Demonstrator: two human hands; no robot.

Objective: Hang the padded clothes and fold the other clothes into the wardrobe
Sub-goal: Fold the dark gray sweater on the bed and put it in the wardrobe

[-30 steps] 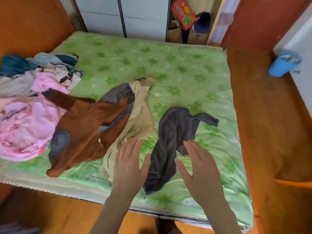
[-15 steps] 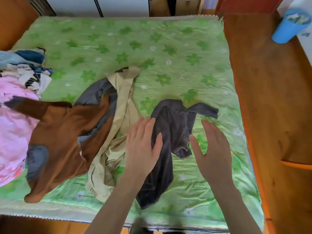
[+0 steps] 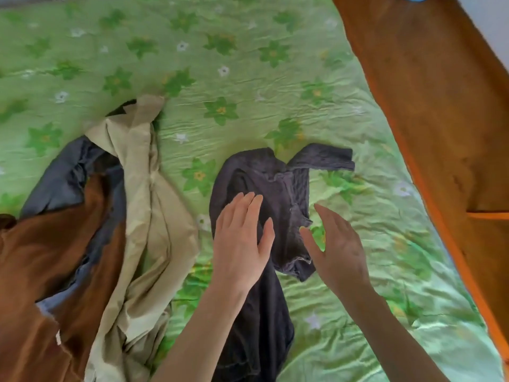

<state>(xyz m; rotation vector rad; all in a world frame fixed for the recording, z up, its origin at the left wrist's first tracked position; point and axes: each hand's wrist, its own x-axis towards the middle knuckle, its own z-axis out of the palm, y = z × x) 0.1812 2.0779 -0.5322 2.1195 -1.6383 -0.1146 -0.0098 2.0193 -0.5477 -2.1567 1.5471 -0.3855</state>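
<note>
Shirt: our dark shirt (image 3: pixel 275 186) lies crumpled, frame centre, on the bed (image 3: pixel 248 64).
Hands: our left hand (image 3: pixel 239 244) and right hand (image 3: pixel 338 252) hover flat-fingered, holding nothing.
Progress: folding unstarted; brown top (image 3: pixel 49 271) and beige garment (image 3: pixel 148 202), lower left, probably wait.

Green flower-printed quilted bed cover (image 3: pixel 248 64) filling most of frame, orange-brown wooden floor (image 3: pixel 440 106) at right, daylight glare lower right

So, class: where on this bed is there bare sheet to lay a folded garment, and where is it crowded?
Bare sheet lies beyond the dark grey garment and the beige garment, and between the dark grey garment and the wooden bed frame. The near left is crowded: beige, brown and blue-grey garments overlap.
</note>
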